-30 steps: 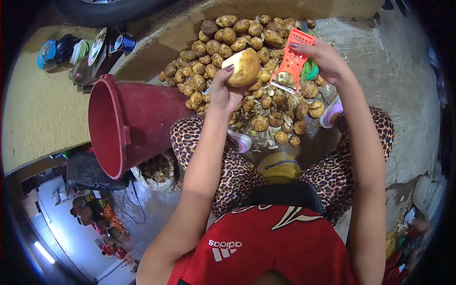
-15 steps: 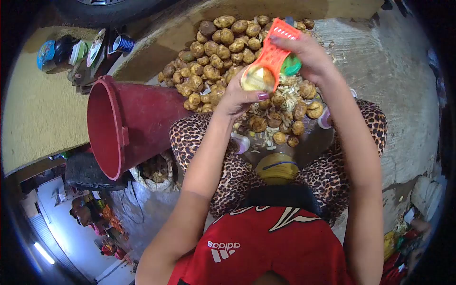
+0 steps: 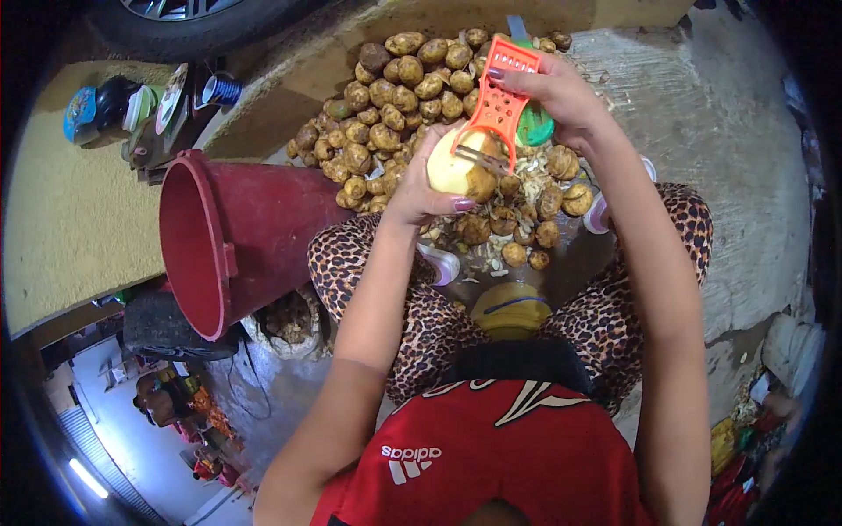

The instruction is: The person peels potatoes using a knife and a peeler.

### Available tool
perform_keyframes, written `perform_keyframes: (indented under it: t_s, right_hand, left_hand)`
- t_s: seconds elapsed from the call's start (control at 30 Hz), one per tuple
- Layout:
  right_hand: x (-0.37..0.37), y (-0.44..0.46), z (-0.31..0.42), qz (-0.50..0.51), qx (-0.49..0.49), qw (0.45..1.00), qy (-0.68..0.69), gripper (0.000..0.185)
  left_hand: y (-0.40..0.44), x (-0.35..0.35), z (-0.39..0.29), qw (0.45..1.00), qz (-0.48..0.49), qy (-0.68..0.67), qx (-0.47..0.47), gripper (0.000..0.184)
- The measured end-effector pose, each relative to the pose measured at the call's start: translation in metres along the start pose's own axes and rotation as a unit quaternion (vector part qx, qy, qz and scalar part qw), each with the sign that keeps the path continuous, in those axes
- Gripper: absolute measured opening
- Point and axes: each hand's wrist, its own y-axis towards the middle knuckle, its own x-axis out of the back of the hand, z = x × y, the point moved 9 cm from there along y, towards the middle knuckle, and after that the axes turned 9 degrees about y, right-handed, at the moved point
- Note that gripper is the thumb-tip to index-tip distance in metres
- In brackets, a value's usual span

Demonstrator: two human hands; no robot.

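head view: over the potato pile [image 3: 386,110], the left hand [image 3: 410,191] clasps a part-peeled potato [image 3: 445,171], its pale side now turned clear of the orange peeler [image 3: 502,103] gripped in the right hand [image 3: 561,98]; blade [image 3: 481,159] across it, peeling looks under way.

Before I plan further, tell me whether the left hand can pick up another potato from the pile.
Probably not: the left hand is holding a part-peeled potato, though the pile lies close by.
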Motion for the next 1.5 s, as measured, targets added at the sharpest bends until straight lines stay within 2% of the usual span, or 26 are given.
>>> perform_keyframes:
  t_s: [0.07,0.1,0.2,0.23,0.33,0.47,0.6,0.7,0.8,0.9,1.0,1.07,1.1,1.13,1.17,1.2,1.23,1.27,1.4,1.43,1.5]
  right_hand:
    - [0.020,0.009,0.000,-0.053,0.008,0.995,-0.087,0.022]
    - [0.039,0.010,0.020,-0.127,0.062,0.962,-0.234,0.022]
    - [0.057,0.010,0.022,-0.144,0.081,0.984,-0.067,0.023]
    - [0.050,0.008,0.025,-0.137,0.102,0.976,-0.136,0.024]
    - [0.028,0.002,0.018,-0.088,0.092,0.984,-0.122,0.025]
    - [0.036,0.006,0.009,-0.123,0.073,0.983,-0.118,0.027]
    - [0.029,0.004,0.009,-0.124,0.107,0.982,-0.094,0.029]
    - [0.032,0.005,0.009,-0.127,0.125,0.979,-0.099,0.030]
    - [0.028,0.004,0.013,-0.121,0.159,0.976,-0.083,0.030]
    - [0.015,-0.003,0.023,-0.095,0.167,0.977,-0.091,0.029]
    - [0.012,-0.005,0.026,-0.089,0.165,0.976,-0.109,0.028]
    - [0.018,-0.005,0.026,-0.091,0.195,0.973,-0.088,0.024]
    - [0.018,-0.015,0.044,-0.128,0.253,0.930,-0.233,0.022]
    - [0.013,-0.027,0.065,-0.159,0.304,0.863,-0.371,0.020]
    - [0.003,-0.038,0.080,-0.187,0.349,0.771,-0.499,0.019]
    - [0.002,-0.036,0.077,-0.161,0.329,0.809,-0.461,0.019]
    - [0.001,-0.032,0.074,-0.134,0.308,0.842,-0.421,0.019]
    - [-0.001,-0.029,0.070,-0.107,0.286,0.873,-0.380,0.019]
    - [-0.017,-0.037,0.051,-0.075,0.299,0.895,-0.322,0.019]
    - [-0.012,-0.033,0.047,-0.073,0.306,0.928,-0.201,0.024]
    - [0.005,-0.028,0.044,-0.095,0.251,0.955,-0.128,0.025]
  left_hand:
    - [-0.003,0.000,0.002,0.999,0.028,0.020,-0.006,0.087]
    - [-0.005,-0.001,0.000,0.999,0.028,0.032,-0.019,0.092]
    - [-0.009,-0.001,-0.003,0.999,0.018,0.024,-0.014,0.097]
    - [-0.008,-0.001,-0.003,1.000,0.006,0.008,0.000,0.097]
    - [-0.001,0.001,-0.001,0.999,-0.007,-0.050,0.006,0.093]
    - [-0.004,-0.003,0.012,0.990,-0.019,-0.131,0.053,0.089]
    - [0.001,-0.006,0.022,0.983,-0.021,-0.171,0.059,0.085]
    - [0.001,-0.004,0.025,0.989,-0.029,-0.127,0.069,0.083]
    - [-0.004,-0.008,0.029,0.987,-0.020,-0.092,0.131,0.084]
    - [-0.002,-0.014,0.021,0.994,-0.008,-0.030,0.104,0.085]
    - [-0.005,-0.017,0.014,0.992,0.016,-0.072,0.102,0.083]
    - [-0.005,-0.006,0.018,0.996,-0.014,-0.013,0.091,0.081]
    - [-0.005,-0.001,0.019,0.996,-0.030,0.015,0.085,0.081]
    - [-0.003,0.001,0.008,0.989,-0.039,0.137,0.044,0.081]
    - [0.000,-0.001,-0.005,0.966,-0.045,0.256,0.002,0.080]
    - [0.001,-0.006,-0.016,0.926,-0.050,0.371,-0.039,0.080]
    - [0.001,-0.005,-0.020,0.905,-0.076,0.415,-0.046,0.083]
    - [0.001,-0.001,-0.019,0.904,-0.088,0.416,-0.051,0.082]
    - [-0.003,0.011,-0.019,0.894,-0.135,0.423,-0.057,0.080]
    - [-0.004,0.012,-0.021,0.891,-0.146,0.426,-0.057,0.080]
    - [-0.003,0.015,-0.017,0.897,-0.153,0.411,-0.049,0.080]
